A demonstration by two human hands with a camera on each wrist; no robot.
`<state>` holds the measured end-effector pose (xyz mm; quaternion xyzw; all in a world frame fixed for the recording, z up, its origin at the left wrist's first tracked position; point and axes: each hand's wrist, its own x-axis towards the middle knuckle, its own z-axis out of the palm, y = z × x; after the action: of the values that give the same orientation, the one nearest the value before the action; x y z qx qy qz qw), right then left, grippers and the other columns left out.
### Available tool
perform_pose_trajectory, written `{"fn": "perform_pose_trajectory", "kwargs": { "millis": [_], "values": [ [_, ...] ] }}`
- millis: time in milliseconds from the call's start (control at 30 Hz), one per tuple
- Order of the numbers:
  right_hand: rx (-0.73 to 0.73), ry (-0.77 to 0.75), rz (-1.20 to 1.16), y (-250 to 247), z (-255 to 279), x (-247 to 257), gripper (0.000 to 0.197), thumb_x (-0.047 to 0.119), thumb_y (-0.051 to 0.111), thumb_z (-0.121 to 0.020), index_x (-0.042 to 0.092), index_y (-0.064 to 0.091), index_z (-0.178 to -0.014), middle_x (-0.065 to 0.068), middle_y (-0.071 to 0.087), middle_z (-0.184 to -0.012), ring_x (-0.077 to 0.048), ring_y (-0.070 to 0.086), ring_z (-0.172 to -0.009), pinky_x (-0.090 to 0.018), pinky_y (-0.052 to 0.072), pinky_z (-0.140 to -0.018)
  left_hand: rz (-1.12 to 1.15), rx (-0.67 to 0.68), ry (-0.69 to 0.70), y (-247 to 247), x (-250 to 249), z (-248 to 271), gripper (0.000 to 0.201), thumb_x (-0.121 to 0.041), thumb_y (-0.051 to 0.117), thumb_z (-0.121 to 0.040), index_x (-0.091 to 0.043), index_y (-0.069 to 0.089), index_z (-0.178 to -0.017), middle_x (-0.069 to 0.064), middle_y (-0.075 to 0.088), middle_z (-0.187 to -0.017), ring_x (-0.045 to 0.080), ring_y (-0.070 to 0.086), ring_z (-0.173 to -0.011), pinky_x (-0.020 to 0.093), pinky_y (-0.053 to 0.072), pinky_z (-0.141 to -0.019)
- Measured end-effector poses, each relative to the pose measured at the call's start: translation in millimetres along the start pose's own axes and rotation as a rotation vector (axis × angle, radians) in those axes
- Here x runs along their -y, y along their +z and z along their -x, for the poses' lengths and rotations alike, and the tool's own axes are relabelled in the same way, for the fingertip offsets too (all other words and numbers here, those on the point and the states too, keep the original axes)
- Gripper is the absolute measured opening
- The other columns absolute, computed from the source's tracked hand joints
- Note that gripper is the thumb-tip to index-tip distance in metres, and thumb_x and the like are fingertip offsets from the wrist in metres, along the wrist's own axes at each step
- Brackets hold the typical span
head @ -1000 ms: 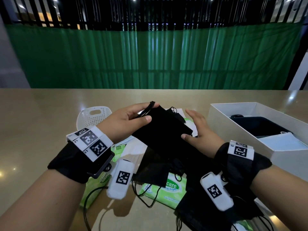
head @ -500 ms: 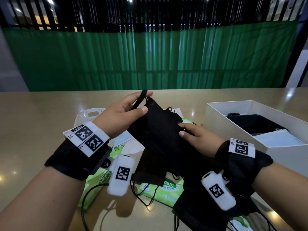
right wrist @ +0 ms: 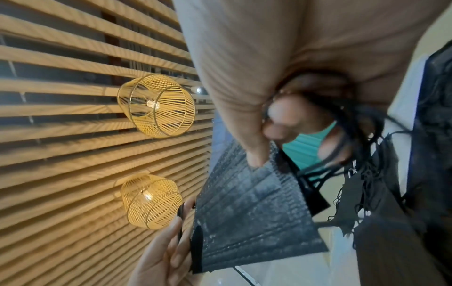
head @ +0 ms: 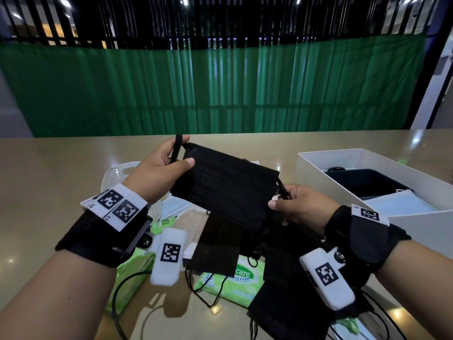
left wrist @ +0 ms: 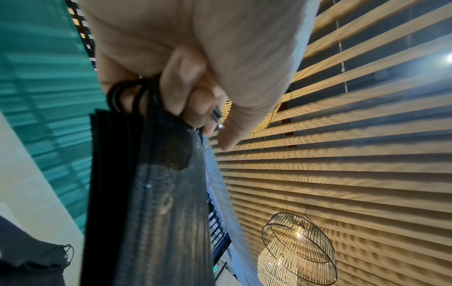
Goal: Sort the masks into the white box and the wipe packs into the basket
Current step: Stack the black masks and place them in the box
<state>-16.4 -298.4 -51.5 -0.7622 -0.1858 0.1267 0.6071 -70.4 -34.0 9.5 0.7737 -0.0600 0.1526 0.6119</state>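
A stack of black masks hangs stretched between both hands above the table. My left hand pinches its left end and ear loops. My right hand pinches the right end with the loops. More black masks lie below on green wipe packs. The white box at the right holds dark masks and a white one. The white basket shows behind my left wrist.
Another green wipe pack lies under my left wrist, and more black masks sit at the near right. The tan table stretches to the left. A green curtain closes the far side.
Both hands have lifted the black masks higher and pulled them out flat. The right hand went from lying open on the stack to pinching its right end.
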Motion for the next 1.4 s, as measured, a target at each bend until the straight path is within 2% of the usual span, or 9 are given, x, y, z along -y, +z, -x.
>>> {"fn": "perform_pose_trajectory", "kwargs": {
  "millis": [200, 333, 467, 633, 767, 967, 1100, 1267, 1400],
  "values": [
    [-0.016, 0.051, 0.052, -6.2, -1.9, -6.5, 0.017, 0.030, 0.080, -0.068, 0.016, 0.072, -0.074, -0.014, 0.053, -0.083, -0.023, 0.048, -0.072, -0.027, 0.038, -0.064, 0.000, -0.090, -0.060, -7.1, 8.1, -0.9, 0.037, -0.006, 0.049, -0.094, -0.022, 0.047, -0.127, 0.000, 0.051, -0.067, -0.003, 0.053, -0.041, 0.009, 0.041, -0.043],
    [-0.043, -0.043, 0.052, -15.7, 2.6, 18.8, 0.015, 0.008, 0.061, -0.086, 0.018, 0.067, -0.077, -0.005, 0.049, -0.062, -0.012, 0.037, -0.049, -0.018, 0.029, -0.047, 0.072, -0.144, -0.120, -13.5, 19.5, -9.5, 0.039, -0.008, 0.049, -0.094, -0.019, 0.048, -0.132, -0.011, 0.038, -0.043, 0.000, 0.033, -0.035, 0.011, 0.029, -0.036],
    [-0.176, -0.164, -0.191, -55.9, 7.4, 62.4, 0.025, -0.003, 0.043, -0.093, 0.015, 0.059, -0.095, 0.004, 0.045, -0.049, -0.005, 0.044, -0.040, -0.014, 0.040, -0.042, 0.220, -0.130, -0.136, -5.6, 13.0, -16.0, 0.034, -0.008, 0.044, -0.096, -0.019, 0.049, -0.128, -0.008, 0.040, -0.047, 0.004, 0.038, -0.039, 0.014, 0.034, -0.042],
    [-0.360, -0.238, -0.495, -122.0, 9.9, 89.8, 0.022, 0.005, 0.040, -0.095, 0.017, 0.057, -0.088, 0.006, 0.051, -0.050, -0.004, 0.050, -0.045, -0.018, 0.051, -0.052, 0.480, 0.068, -0.144, 42.8, -12.5, -27.7, 0.011, -0.016, 0.037, -0.098, -0.015, 0.046, -0.103, -0.003, 0.051, -0.050, 0.009, 0.049, -0.041, 0.014, 0.044, -0.046],
    [-0.458, -0.344, -0.740, -169.0, 5.6, 90.8, 0.019, 0.006, 0.041, -0.095, 0.016, 0.056, -0.091, 0.006, 0.058, -0.057, -0.002, 0.052, -0.049, -0.016, 0.049, -0.057, 0.460, 0.248, -0.200, 96.7, -28.8, -45.6, 0.034, -0.029, 0.035, -0.099, -0.007, 0.051, -0.078, 0.003, 0.057, -0.063, 0.010, 0.059, -0.052, 0.021, 0.051, -0.056],
    [-0.568, -0.381, -0.762, -219.1, -4.1, 74.9, 0.053, 0.009, 0.073, -0.044, 0.011, 0.056, -0.095, 0.002, 0.068, -0.068, 0.000, 0.057, -0.047, -0.013, 0.049, -0.053, 0.499, 0.356, -0.285, 170.9, -38.1, -69.8, 0.051, -0.031, 0.038, -0.100, 0.010, 0.038, -0.130, 0.013, 0.061, -0.077, 0.015, 0.067, -0.057, 0.021, 0.054, -0.052],
    [-0.737, -0.317, -0.775, -243.5, -20.4, 45.5, 0.016, 0.001, 0.042, -0.095, 0.009, 0.055, -0.099, -0.002, 0.058, -0.085, -0.001, 0.055, -0.044, -0.014, 0.049, -0.050, 0.523, 0.386, -0.334, 204.5, -40.1, -85.9, 0.037, -0.031, 0.041, -0.099, 0.002, 0.042, -0.116, 0.012, 0.062, -0.078, 0.015, 0.068, -0.057, 0.023, 0.056, -0.054],
    [-0.868, -0.171, -0.558, -264.0, -33.3, 5.7, 0.040, 0.007, 0.035, -0.097, 0.006, 0.041, -0.137, -0.001, 0.046, -0.072, -0.001, 0.042, -0.035, -0.012, 0.035, -0.035, 0.475, 0.400, -0.357, 233.5, -40.6, -97.2, 0.023, -0.027, 0.044, -0.099, -0.005, 0.040, -0.105, 0.009, 0.061, -0.075, 0.015, 0.065, -0.053, 0.026, 0.056, -0.058],
    [-0.954, -0.129, -0.374, -269.6, -40.6, -5.1, 0.038, 0.001, 0.033, -0.093, 0.013, 0.055, -0.122, 0.002, 0.047, -0.079, -0.010, 0.037, -0.055, -0.011, 0.036, -0.036, 0.376, 0.420, -0.376, 254.6, -40.4, -100.7, 0.012, -0.025, 0.045, -0.098, -0.015, 0.039, -0.099, 0.006, 0.057, -0.075, 0.012, 0.061, -0.052, 0.023, 0.048, -0.054]
  ]
}}
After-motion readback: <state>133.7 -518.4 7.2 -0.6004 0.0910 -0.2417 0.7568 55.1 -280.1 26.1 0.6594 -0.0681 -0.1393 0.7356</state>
